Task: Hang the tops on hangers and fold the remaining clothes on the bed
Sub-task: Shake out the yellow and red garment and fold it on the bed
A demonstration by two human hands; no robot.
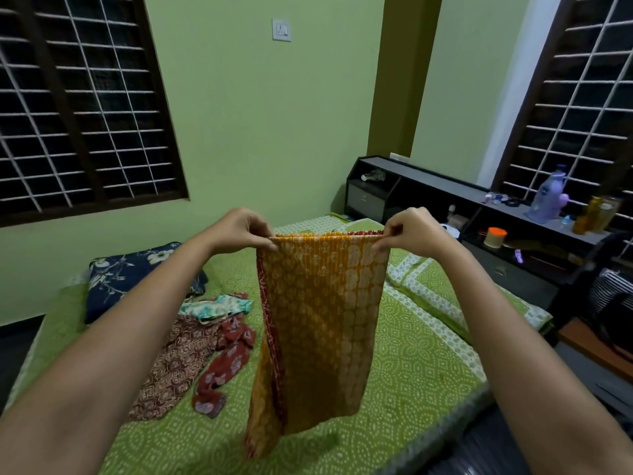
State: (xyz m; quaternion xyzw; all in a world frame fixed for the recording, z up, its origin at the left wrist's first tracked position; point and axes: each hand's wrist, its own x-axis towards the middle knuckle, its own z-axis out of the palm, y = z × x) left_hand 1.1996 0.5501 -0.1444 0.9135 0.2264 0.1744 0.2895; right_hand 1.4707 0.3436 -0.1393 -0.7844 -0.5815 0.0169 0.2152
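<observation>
A: What've you got w/ both hands?

B: You're pinching the top edge of the orange cloth (325, 313), left hand (239, 231) on one corner, right hand (411, 231) on the other, fingers curled tight on the fabric. It hangs folded in front of you, above the bed (411, 371), bottom edge just over the green sheet. A red lining shows along its left side.

A: What else is on the bed?

B: 3 loose pieces to your left: a brown print (174, 365), a red floral piece (226, 358) touching it, and a teal-white one (219, 306) just behind. 1 navy floral pillow (137, 275) further back-left.

A: Anything in the way?

B: The held cloth blocks the middle of the bed from view. Right of the bed there's a dark shelf unit (445, 197) w/ 1 purple bottle (548, 197), 1 orange-lid jar (495, 236), plus small bits too blurred to count. 2 barred windows, left (78, 108) and right (582, 108).
</observation>
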